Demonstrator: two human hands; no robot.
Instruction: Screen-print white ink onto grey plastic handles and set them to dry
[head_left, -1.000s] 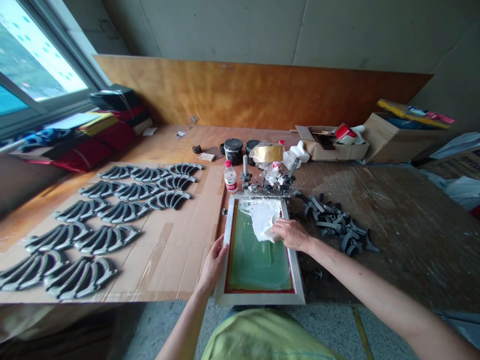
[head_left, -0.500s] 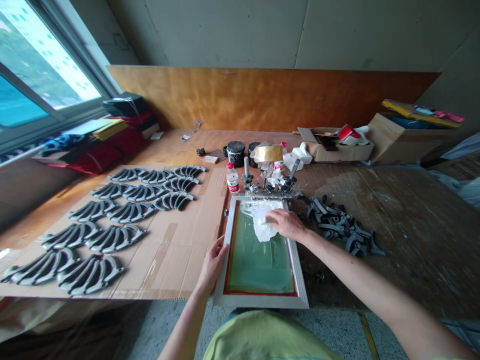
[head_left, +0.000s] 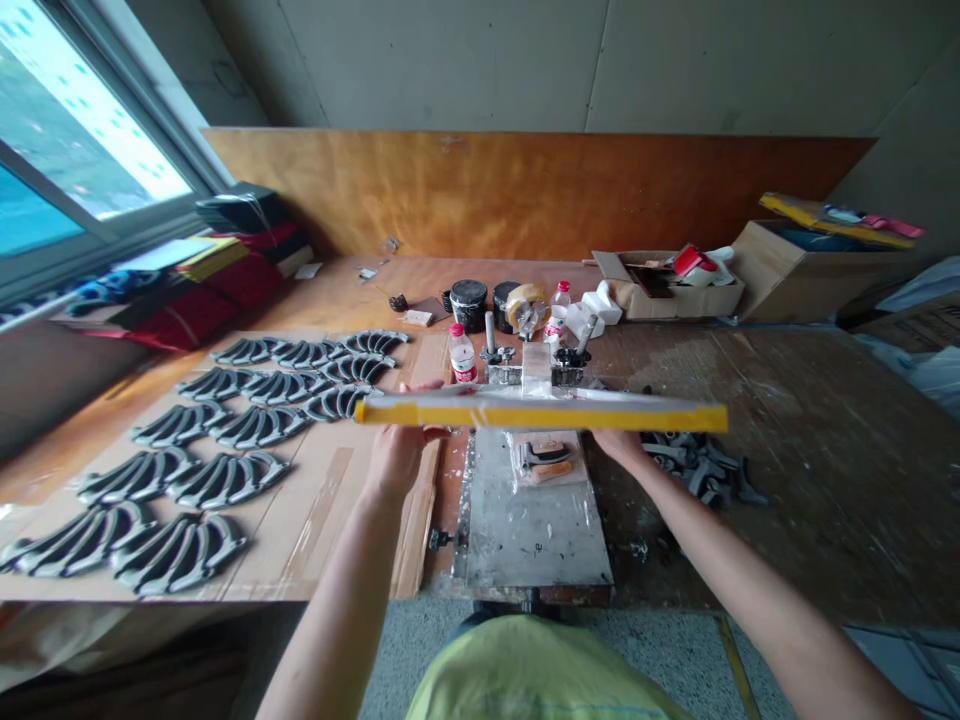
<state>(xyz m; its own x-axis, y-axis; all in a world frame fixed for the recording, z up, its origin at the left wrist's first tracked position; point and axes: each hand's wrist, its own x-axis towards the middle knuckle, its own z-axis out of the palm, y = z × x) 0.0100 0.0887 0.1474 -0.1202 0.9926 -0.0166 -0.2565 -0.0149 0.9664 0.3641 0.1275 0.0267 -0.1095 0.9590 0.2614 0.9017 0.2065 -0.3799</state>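
I hold a screen-printing frame (head_left: 540,411) lifted at its near edge, hinged at the clamps (head_left: 534,370) behind it, so I see its yellow-taped edge end-on. My left hand (head_left: 396,446) grips the frame near its left end. My right hand (head_left: 613,442) holds it from below further right, fingers mostly hidden behind the edge. Under the frame lies a metal base plate (head_left: 525,530) with one grey curved part (head_left: 543,456) seated on a tan jig. The white cloth is out of sight.
Rows of grey curved parts (head_left: 217,430) lie on cardboard (head_left: 337,510) at left. A loose pile of the same parts (head_left: 701,465) sits right of the plate. Behind stand a small bottle (head_left: 461,355), black ink tubs (head_left: 469,303), a tape roll (head_left: 525,300) and open boxes (head_left: 667,285).
My right hand stopped wiping the green mesh with the white cloth. Both hands then swung the frame's near edge up off the base plate, uncovering the part on the jig.
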